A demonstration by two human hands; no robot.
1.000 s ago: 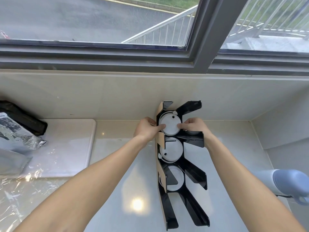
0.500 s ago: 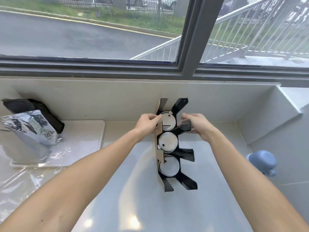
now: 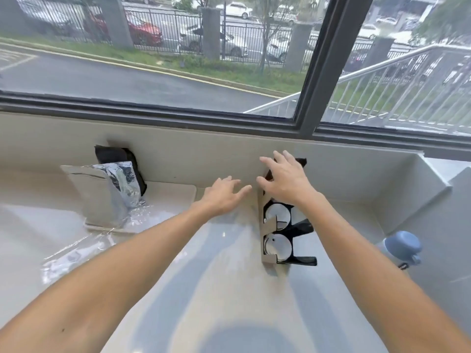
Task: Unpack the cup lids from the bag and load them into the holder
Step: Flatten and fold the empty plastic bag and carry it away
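A black holder [image 3: 300,228] with a tan cardboard side stands on the pale counter, right of centre. White cup lids [image 3: 277,247] sit in its lower slots, two of them visible. My right hand [image 3: 283,179] hovers over the holder's top with fingers spread, hiding the upper slot. My left hand [image 3: 223,194] is open just left of the holder, apart from it, holding nothing. A silver foil bag [image 3: 112,192] stands at the left on a white board.
A black pouch [image 3: 117,156] leans on the wall behind the foil bag. Crumpled clear plastic wrap [image 3: 76,250] lies on the counter at the left. A blue-capped bottle [image 3: 401,247] lies at the right. A raised ledge [image 3: 420,184] and the window wall bound the counter.
Both hands have let go of the holder and lifted away with fingers spread. The view has tilted up, so the holder sits lower and smaller in frame.
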